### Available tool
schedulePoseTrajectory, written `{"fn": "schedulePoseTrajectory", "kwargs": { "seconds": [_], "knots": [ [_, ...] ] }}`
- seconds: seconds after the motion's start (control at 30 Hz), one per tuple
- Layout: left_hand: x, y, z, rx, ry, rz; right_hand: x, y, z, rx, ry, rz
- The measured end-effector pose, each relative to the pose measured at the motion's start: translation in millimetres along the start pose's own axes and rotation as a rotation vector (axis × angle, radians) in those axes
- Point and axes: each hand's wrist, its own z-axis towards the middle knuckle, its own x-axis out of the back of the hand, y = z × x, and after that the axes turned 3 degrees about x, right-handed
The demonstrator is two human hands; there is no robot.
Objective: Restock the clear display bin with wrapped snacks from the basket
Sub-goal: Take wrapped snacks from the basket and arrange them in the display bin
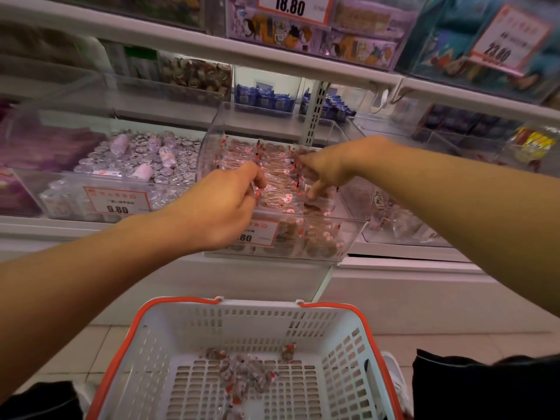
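Bin [348,234], clear plastic, sits on the lower shelf [403,253] at centre, nearly full of wrapped snacks [278,189] laid in rows; I see a red-bordered price tag [260,233] on its front wall.

Left hand [221,204]: I have it over the bin's near left part, fingers curled down among the snacks. It appears to pinch one wrapper edge, though blur keeps me from being sure.

Right hand [324,168]: reaches in over the bin's right half, fingers bent, index pointing down onto the snacks. Whether it holds a piece I cannot tell.

Basket [345,353]: white with orange rim, below the shelf and between my arms, on the tiled floor [454,341]. A few loose snacks of the same kind lie scattered on its slotted bottom.

Neighbouring stock: a second clear bin [60,195] just left, heaped with silver-wrapped pieces [142,156], tagged 9.80. Blue packets [263,98] stand on the shelf behind. Purple boxes [309,34] on the upper shelf carry an 18.80 tag [292,6]; a 23.80 tag [503,47] hangs further right. Yellow packets [533,142] show at far right.
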Motion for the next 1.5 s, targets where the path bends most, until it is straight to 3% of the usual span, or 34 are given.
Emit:
{"fn": "schedulePoseTrajectory", "kwargs": {
  "seconds": [0.33,0.57,0.73,0.83,0.9,0.97,1.03,1.1,1.2,1.3,1.4,1.5],
  "knots": [
    [-1,1,1,-0.015,0.003,0.023,-16,3,-4,0.042,0.148,-0.112],
    [0,2,0,-0.002,-0.005,0.034,-11,5,-11,0.035,0.191,-0.008],
    [4,5,-3,-0.063,0.097,0.026,-3,4,-27,-0.02,0.28,0.0],
    [12,7,-11,-0.25,0.226,0.119,2,-8,-55,-0.011,0.463,0.049],
    [16,7,-21,-0.448,0.265,0.259,-6,-28,-80,0.045,0.755,0.176],
    [11,3,-33,-0.609,0.261,0.323,-31,-60,-100,0.173,1.078,0.354],
    [-7,-5,-45,-0.651,0.187,0.339,-69,-99,-103,0.241,1.179,0.538],
    [-37,-22,-57,-0.558,-0.032,0.428,-118,-137,-86,0.226,0.999,0.673],
    [-84,-61,-78,-0.158,-0.5,0.632,-207,-177,-53,0.176,0.45,0.739],
    [-130,-106,-107,0.164,-0.833,0.665,-298,-199,-41,0.059,0.062,0.832],
    [-176,-142,-132,0.457,-0.869,0.492,-363,-212,-32,-0.12,-0.155,0.865],
    [-223,-163,-150,0.73,-0.712,0.229,-393,-220,-11,-0.38,-0.16,1.092]
  ]
}}
